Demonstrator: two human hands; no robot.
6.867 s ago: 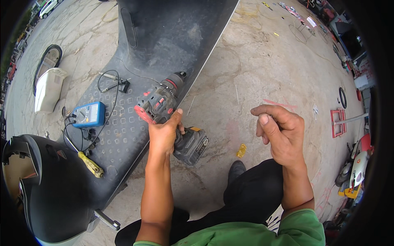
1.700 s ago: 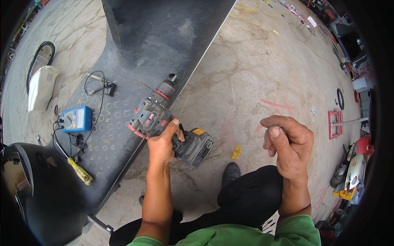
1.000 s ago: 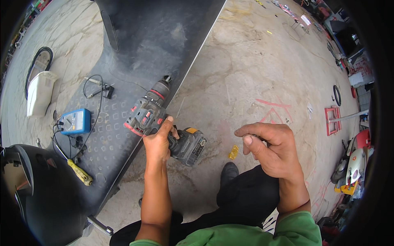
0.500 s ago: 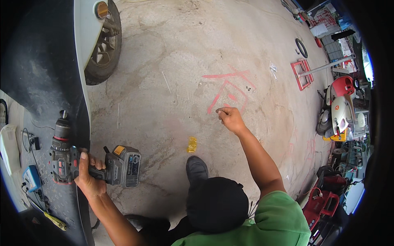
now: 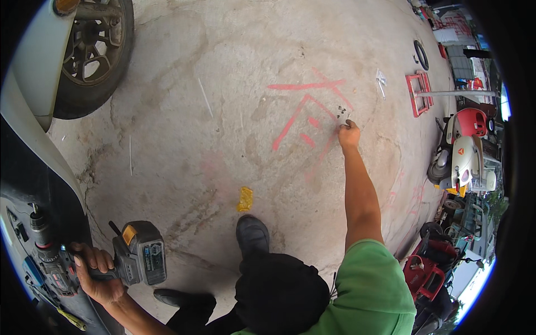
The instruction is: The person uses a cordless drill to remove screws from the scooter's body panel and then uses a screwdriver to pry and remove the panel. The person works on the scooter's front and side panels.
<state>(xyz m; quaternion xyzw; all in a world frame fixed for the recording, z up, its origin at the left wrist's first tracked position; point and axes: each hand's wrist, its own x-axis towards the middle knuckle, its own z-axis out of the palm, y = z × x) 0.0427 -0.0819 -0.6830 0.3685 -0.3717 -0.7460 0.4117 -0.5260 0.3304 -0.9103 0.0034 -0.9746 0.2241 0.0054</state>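
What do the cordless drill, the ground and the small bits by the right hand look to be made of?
Cordless drill: apparently moulded plastic, matte grey and black with red trim; the chuck looks like dark metal. Ground: bare concrete, rough, cracked, stained and marked with red paint. Small bits at the right hand: dark, possibly metal; too small to tell.
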